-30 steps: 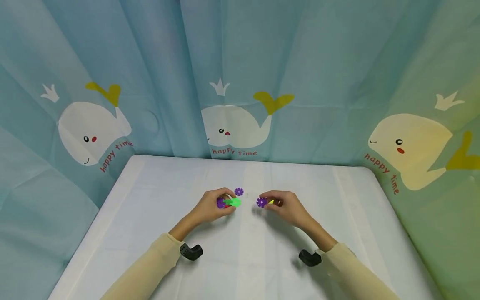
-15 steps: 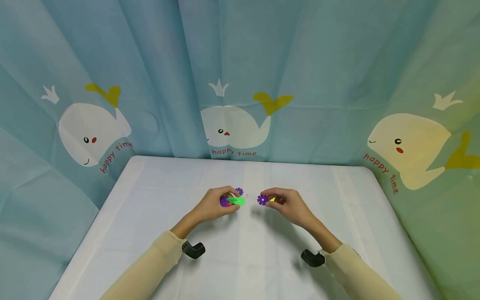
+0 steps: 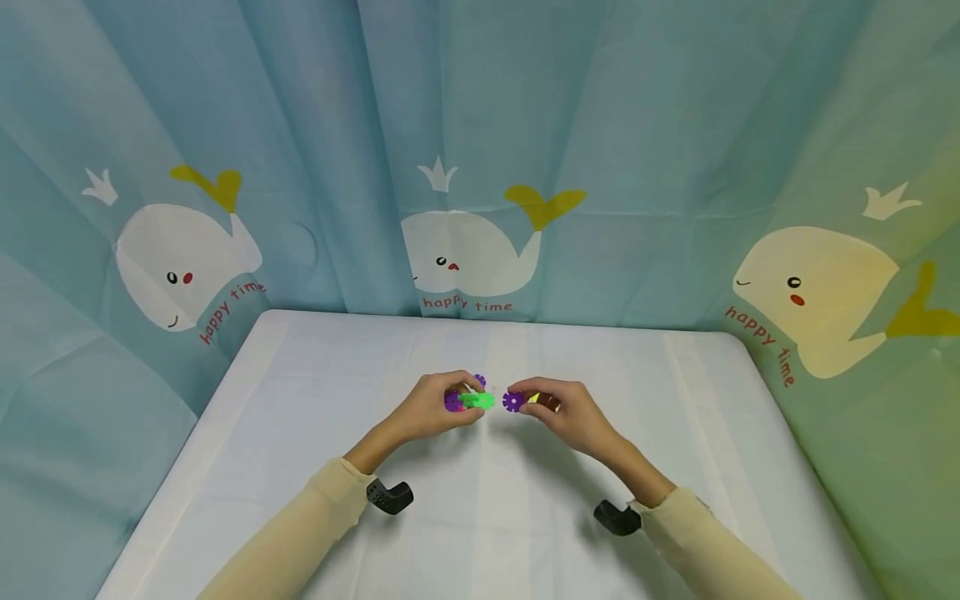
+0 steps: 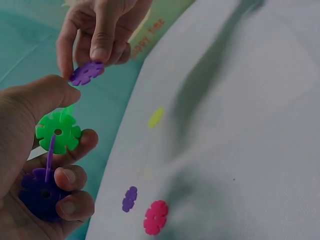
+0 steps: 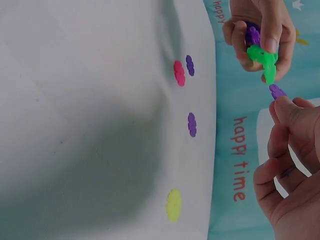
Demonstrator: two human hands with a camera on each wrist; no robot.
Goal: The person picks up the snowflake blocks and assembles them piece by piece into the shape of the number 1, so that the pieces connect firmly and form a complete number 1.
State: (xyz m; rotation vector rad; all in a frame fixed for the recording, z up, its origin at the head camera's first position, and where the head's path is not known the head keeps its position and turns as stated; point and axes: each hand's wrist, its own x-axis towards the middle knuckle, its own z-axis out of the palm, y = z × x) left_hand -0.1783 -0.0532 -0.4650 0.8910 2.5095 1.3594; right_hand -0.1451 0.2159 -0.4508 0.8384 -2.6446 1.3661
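Note:
My left hand holds a joined chain of notched plastic snowflake discs. Its bright green disc sticks out by the thumb, and a dark purple disc sits lower against the curled fingers. A thin purple disc, seen edge-on, slots between those two. Opposite, my right hand pinches a single purple snowflake disc between thumb and fingertips. That disc is close to the green end of the chain; a small gap shows between them in the head view. Both hands are raised above the table.
On the white table lie loose discs: a pink disc, a purple disc, another purple disc and a yellow disc. A blue whale-print curtain hangs behind the table's far edge.
My left hand has shifted a little to the right with its chain. The right hand has lately moved left, bringing its purple disc nearer the green one. Both grips stay the same.

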